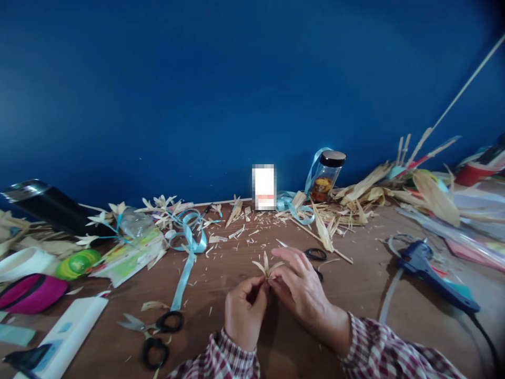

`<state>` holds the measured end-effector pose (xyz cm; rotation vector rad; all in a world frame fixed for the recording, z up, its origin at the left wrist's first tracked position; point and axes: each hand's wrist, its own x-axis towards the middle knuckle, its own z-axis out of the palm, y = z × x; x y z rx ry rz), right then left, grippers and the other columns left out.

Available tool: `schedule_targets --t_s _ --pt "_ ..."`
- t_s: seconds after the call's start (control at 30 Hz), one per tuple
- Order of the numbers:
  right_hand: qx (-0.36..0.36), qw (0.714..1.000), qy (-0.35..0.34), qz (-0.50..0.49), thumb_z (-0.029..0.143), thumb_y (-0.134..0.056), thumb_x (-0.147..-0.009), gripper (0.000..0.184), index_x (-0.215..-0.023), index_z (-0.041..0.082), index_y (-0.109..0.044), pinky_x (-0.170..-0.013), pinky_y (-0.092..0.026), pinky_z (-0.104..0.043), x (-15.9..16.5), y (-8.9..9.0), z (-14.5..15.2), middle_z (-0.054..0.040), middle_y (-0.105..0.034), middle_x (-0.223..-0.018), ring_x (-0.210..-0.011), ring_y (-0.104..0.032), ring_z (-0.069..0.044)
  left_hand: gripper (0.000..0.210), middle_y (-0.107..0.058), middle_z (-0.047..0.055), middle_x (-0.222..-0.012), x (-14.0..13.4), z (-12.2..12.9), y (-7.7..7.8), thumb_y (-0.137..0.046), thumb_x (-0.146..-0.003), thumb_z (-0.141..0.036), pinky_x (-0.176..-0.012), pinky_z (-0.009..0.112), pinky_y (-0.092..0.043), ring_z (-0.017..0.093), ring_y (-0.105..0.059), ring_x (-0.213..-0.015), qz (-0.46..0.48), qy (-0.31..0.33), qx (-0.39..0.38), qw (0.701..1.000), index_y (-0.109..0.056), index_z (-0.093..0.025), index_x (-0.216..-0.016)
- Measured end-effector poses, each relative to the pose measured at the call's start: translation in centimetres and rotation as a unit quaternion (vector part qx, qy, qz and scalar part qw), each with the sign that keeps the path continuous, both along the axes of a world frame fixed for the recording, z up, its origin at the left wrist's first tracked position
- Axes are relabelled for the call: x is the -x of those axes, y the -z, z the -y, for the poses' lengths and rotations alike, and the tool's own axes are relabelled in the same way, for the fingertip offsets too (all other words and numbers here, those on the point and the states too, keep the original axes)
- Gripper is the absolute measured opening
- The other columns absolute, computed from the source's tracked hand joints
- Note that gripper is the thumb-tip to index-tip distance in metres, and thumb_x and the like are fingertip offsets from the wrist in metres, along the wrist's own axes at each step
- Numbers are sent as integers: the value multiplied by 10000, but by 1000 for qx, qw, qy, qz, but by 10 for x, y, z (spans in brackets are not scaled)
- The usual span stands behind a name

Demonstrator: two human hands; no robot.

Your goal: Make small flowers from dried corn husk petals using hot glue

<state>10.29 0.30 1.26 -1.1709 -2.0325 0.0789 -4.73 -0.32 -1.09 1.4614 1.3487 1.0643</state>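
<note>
Both hands (270, 297) pinching pale husk flower (266, 266)

Brown tabletop (347, 295) — husk shreds (236, 234) strewn along the back, light-blue ribbon (183, 279), open black-handled scissors (147, 328), blue glue gun (428, 271)

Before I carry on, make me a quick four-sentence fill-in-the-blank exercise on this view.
The left hand pinches the base of a pale, pointed-petalled ____.
The glue gun lies to the ____ of the right hand.
The wall behind the table is ____.
The open scissors left of the left hand have ____ handles.
Missing words: flower; right; blue; black.
</note>
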Motion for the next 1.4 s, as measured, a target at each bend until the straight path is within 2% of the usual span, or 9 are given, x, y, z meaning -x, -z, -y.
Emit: schedule_targets --t_s 0.2,0.4,0.77,0.97,1.2,1.4 --pt "19 1000 -2 -5 160 -513 -818 82 -841 192 -585 -918 -403 -413 1 2 0 -87 -496 -1152 -1085 -449 -225 182 -577 -2 -528 1 0 -1 -541 -774 -264 -549 223 -452 151 -572 -566 3 -7 -6 1000 -671 -137 -770" --pt "37 999 -7 -11 139 -499 -821 89 -833 182 -576 -929 -379 -416 1 3 2 -92 -473 -1162 -1084 -439 -227 181 -623 9 -552 -1 -2 0 -572 -753 -287 -470 199 -423 125 -538 -492 32 -21 29 999 -669 -135 -756" --pt "30 998 -18 -45 117 -508 -796 126 -852 198 -587 -907 -391 -418 3 1 3 -84 -496 -1140 -1066 -459 -225 175 -673 35 -654 0 0 -3 -556 -770 -286 -563 225 -464 156 -596 -599 1 -11 -10 1000 -660 -146 -759" --pt "40 996 -34 -69 95 -503 -784 217 -924 222 -609 -883 -414 -393 2 4 3 -76 -496 -1150 -1057 -478 -216 199 -645 29 -612 2 -1 -2 -546 -782 -305 -521 215 -448 150 -580 -565 0 -1 -8 1000 -651 -140 -752" --pt "50 996 -25 -74 132 -516 -795 107 -833 200 -589 -869 -425 -391 1 2 2 -84 -537 -1101 -1034 -502 -218 188 -657 33 -634 1 0 1 -539 -788 -292 -522 213 -462 152 -593 -575 29 5 13 999 -652 -143 -809" --pt "44 996 -23 -76 143 -513 -806 93 -858 195 -570 -871 -422 -403 2 2 2 -91 -539 -1094 -1028 -503 -219 179 -665 34 -644 -1 -1 -2 -559 -774 -290 -528 215 -478 152 -605 -578 52 3 21 998 -653 -140 -797"
